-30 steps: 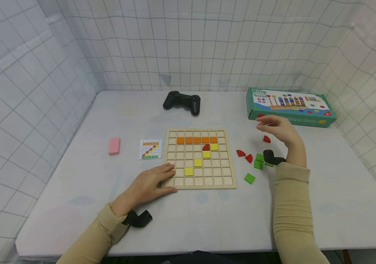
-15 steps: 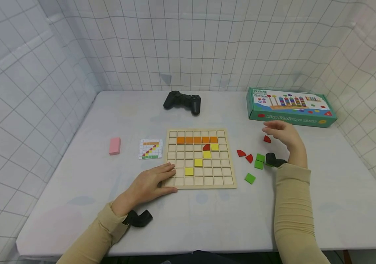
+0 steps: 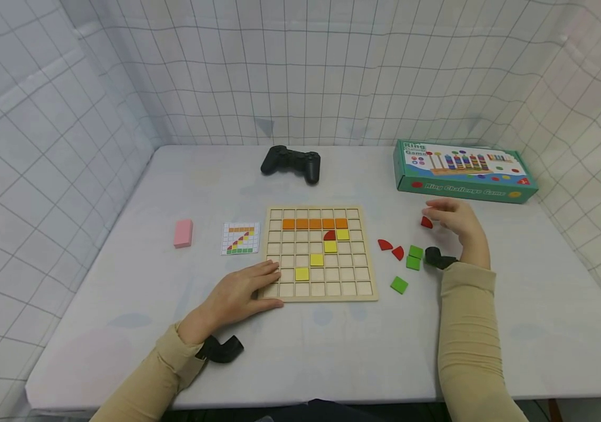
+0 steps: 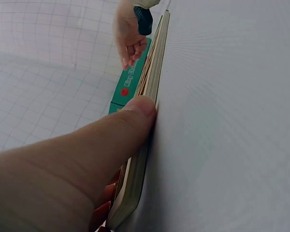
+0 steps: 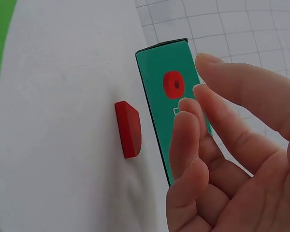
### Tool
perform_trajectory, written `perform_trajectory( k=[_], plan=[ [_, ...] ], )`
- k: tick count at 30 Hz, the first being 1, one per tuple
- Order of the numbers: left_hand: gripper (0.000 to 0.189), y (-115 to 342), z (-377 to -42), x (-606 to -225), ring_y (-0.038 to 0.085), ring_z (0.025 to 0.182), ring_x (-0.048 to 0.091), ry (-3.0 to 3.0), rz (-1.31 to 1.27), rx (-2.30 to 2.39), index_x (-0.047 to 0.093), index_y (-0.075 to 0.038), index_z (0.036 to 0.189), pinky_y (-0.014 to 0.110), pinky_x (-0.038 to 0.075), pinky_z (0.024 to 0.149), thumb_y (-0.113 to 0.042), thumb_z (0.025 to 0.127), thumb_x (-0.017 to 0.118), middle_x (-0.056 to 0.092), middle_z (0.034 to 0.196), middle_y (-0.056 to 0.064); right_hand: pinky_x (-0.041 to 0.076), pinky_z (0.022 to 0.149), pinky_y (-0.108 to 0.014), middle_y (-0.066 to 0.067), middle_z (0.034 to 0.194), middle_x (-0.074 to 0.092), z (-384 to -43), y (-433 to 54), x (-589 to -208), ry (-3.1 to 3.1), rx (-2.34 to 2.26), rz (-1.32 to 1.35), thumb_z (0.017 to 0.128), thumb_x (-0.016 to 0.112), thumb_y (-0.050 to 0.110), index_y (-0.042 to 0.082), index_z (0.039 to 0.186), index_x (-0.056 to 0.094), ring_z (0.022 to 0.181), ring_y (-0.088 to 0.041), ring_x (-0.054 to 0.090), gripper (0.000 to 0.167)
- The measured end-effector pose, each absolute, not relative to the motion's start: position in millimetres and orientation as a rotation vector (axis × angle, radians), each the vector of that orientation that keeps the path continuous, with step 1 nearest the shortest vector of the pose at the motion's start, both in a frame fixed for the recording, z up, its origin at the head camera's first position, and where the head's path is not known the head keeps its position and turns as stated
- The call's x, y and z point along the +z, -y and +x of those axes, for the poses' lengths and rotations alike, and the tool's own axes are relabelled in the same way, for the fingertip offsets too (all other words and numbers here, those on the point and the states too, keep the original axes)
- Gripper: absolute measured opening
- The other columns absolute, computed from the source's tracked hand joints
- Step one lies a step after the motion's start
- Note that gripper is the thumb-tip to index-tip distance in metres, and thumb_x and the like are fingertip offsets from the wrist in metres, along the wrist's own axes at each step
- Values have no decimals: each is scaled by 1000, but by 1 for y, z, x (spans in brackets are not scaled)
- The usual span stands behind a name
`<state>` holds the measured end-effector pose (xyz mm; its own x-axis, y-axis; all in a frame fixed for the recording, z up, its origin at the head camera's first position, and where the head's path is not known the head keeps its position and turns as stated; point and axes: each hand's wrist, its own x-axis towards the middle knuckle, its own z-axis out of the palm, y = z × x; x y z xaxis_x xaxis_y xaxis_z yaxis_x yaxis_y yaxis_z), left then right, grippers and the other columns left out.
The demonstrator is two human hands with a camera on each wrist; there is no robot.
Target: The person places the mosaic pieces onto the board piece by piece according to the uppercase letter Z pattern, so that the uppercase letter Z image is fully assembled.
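Note:
My left hand lies over the near-left corner of a wooden grid board, fingers extended across its left side. In the left wrist view, its thumb presses against the board's front edge. The board carries a row of orange squares, a diagonal of yellow squares and one red quarter-circle. My right hand hovers with loosely bent fingers and nothing between them, just behind a loose red quarter-circle tile. In the right wrist view that tile lies apart from the fingertips.
Two more red quarter-circles and several green squares lie right of the board. To its left are a pattern card and a pink block. A black game controller and a green game box sit at the back.
My right hand has moved down and slightly right, closer to the loose red quarter-circle. My left hand has stayed on the board's corner.

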<state>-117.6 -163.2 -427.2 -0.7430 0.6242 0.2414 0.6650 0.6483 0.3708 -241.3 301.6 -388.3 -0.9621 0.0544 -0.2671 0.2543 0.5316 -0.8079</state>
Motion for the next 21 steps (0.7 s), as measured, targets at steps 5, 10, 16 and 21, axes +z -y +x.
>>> perform_trajectory(
  k=[5, 10, 16, 21],
  plan=[
    [62, 163, -117, -427, 25, 129, 43, 2772, -1088, -682, 60, -3, 126, 41, 38, 104, -47, 84, 67, 50, 136, 11, 40, 92, -44, -18, 130, 48, -241, -302, -391, -2555, -1369, 279, 91, 58, 40, 4, 136, 46, 107, -31, 43, 59],
    [61, 163, -117, -427, 26, 128, 44, 2771, -1085, -683, 60, -3, 126, 42, 39, 103, -47, 83, 67, 51, 136, 12, 40, 92, -39, -18, 130, 46, -243, -303, -395, -2533, -1365, 339, 91, 60, 40, 5, 136, 47, 107, -29, 43, 59],
    [61, 163, -117, -427, 23, 129, 43, 2785, -1071, -690, 60, -5, 126, 40, 38, 104, -47, 83, 68, 50, 136, 10, 37, 96, -40, -18, 132, 45, -244, -305, -400, -2516, -1367, 351, 90, 61, 39, 4, 137, 46, 109, -30, 42, 60],
    [61, 163, -118, -427, 23, 129, 43, 2783, -1072, -697, 60, -5, 126, 39, 38, 104, -47, 83, 68, 50, 136, 10, 38, 97, -39, -19, 132, 48, -245, -305, -402, -2532, -1334, 371, 88, 66, 37, 4, 136, 49, 110, -29, 41, 60]
  ],
)
